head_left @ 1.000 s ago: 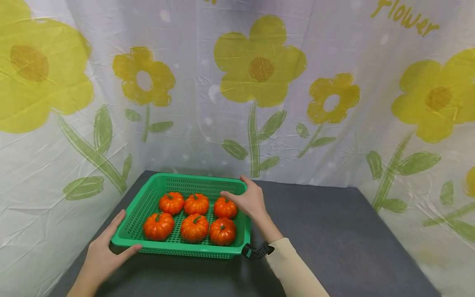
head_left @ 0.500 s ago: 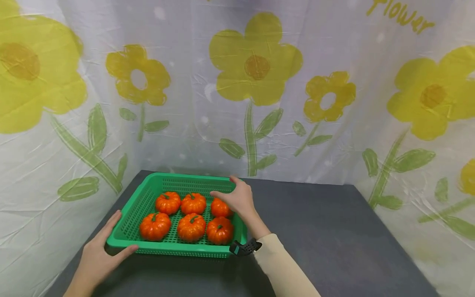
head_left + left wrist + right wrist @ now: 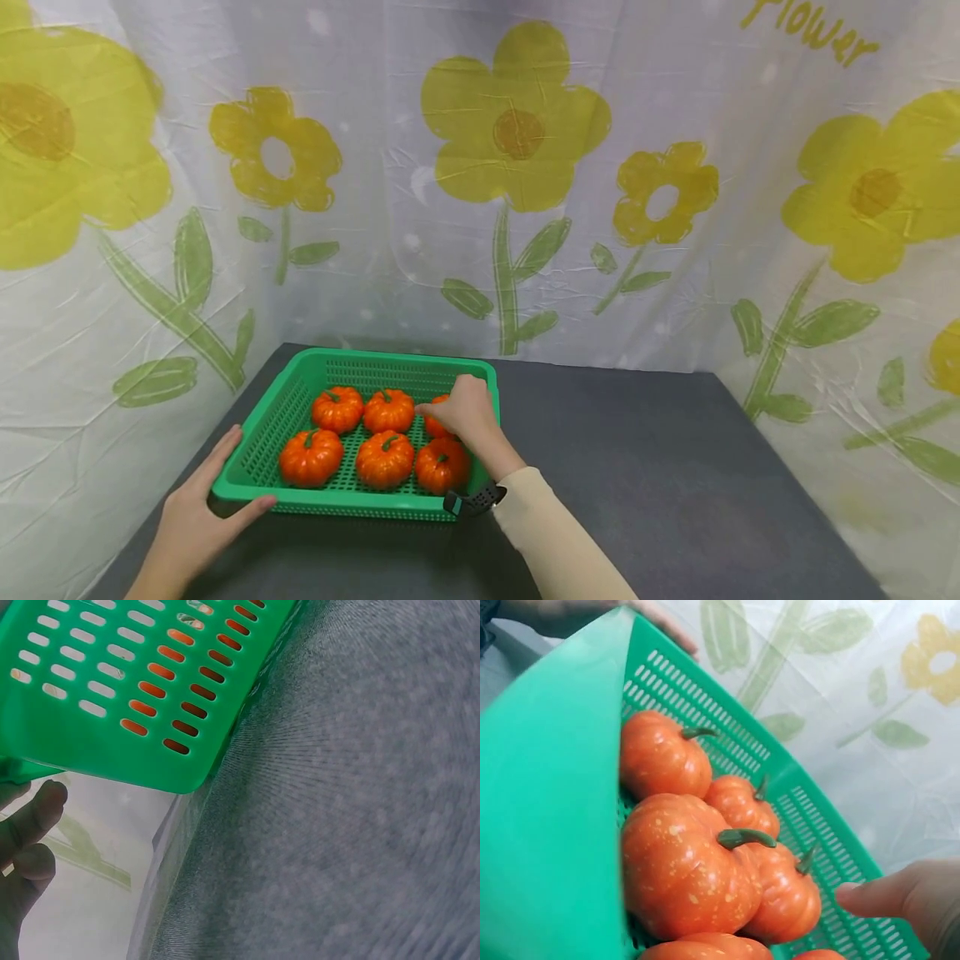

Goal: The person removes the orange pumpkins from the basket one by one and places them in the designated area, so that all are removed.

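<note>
A green plastic basket (image 3: pixel 345 500) holds several small orange pumpkins in two rows. At the basket's front left corner is my left hand (image 3: pixel 197 518), thumb and fingers spread along the outside; the left wrist view shows its fingers (image 3: pixel 34 825) beside the corner. My right hand (image 3: pixel 474 414) reaches over the right side, above the back right pumpkin (image 3: pixel 436 418) and partly covering it. Its thumb (image 3: pixel 874 898) is straight and apart from the pumpkins in the right wrist view; its other fingers are hidden. The front right pumpkin (image 3: pixel 442 468) lies below that wrist.
The basket stands on the left part of a dark grey table (image 3: pixel 630 467). Behind and beside the table hangs a pale curtain (image 3: pixel 375 275) printed with yellow flowers. A black band (image 3: pixel 476 500) sits on the right wrist, over the basket's front right corner.
My right hand has moved from the basket's right rim inward and down toward the back right pumpkin, its fingers dropping out of sight. The left hand stays at its corner. The view has shifted slightly.
</note>
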The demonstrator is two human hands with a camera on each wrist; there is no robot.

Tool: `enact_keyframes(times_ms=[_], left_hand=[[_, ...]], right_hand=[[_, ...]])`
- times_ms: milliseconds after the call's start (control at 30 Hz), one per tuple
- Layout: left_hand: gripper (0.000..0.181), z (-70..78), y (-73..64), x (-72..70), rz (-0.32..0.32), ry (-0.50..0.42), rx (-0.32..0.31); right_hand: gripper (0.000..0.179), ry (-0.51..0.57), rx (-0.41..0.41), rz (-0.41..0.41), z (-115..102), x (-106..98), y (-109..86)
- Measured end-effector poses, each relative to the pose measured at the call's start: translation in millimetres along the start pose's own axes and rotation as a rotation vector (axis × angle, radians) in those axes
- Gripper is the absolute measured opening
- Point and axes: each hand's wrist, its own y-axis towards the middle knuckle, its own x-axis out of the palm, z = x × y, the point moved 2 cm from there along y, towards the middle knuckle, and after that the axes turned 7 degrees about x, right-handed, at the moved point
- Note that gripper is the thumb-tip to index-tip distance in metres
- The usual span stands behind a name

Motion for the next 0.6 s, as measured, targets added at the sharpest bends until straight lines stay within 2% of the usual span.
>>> enact_keyframes(times_ms=[33, 100, 333, 500, 600], left_hand=[[0.104, -0.1, 0.0, 0.6, 0.001, 0.0, 0.001], [0.103, -0.4, 0.2, 1.3, 0.0, -0.003, 0.001], [0.104, -2.5, 0.9, -0.8, -0.02, 0.004, -0.02], [0.104, -1.3, 0.6, -0.2, -0.037, 0.002, -0.038], [0.104, -0.3, 1.0, -0.3, -0.036, 0.003, -0.039]], right_hand=[[0.073, -0.005, 0.01, -0.014, -0.1, 0.4, 0.7], [0.074, -0.013, 0.023, -0.029, 0.1, 0.4, 1.2], [0.045, -0.1, 0.04, -0.069, -3.5, 0.6, 2.2], [0.043, -0.192, 0.06, -0.084, -4.7, 3.4, 1.9], [0.041, -0.201, 0.08, -0.097, -5.4, 4.7, 1.2]])
